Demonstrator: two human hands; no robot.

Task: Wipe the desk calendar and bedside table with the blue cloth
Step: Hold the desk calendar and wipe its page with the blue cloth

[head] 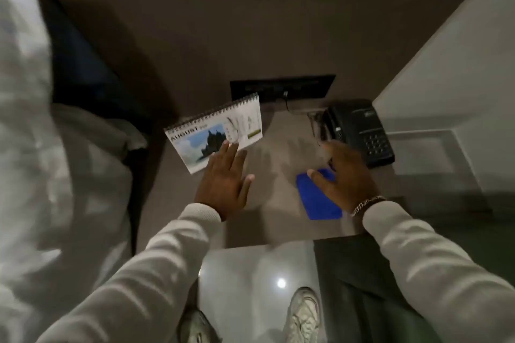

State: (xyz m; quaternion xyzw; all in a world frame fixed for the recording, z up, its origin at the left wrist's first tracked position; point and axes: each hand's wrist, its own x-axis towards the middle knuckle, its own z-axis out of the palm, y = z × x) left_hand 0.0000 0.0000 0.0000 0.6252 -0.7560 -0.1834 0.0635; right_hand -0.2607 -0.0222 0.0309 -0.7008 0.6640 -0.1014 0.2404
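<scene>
A white spiral-bound desk calendar [214,133] showing August and a castle picture stands at the back left of the bedside table [278,159]. My left hand [225,181] hovers flat with fingers spread, its fingertips at the calendar's lower edge; I cannot tell whether they touch it. A folded blue cloth [316,199] lies flat on the table's right half. My right hand [342,175] is spread open above the cloth's far end, its thumb over the cloth, and it does not grip the cloth.
A black telephone [359,133] with a coiled cord sits at the table's back right. A dark wall panel [281,88] with a plugged cable is behind. White bedding [55,147] fills the left. My shoes [303,315] stand on the glossy floor below.
</scene>
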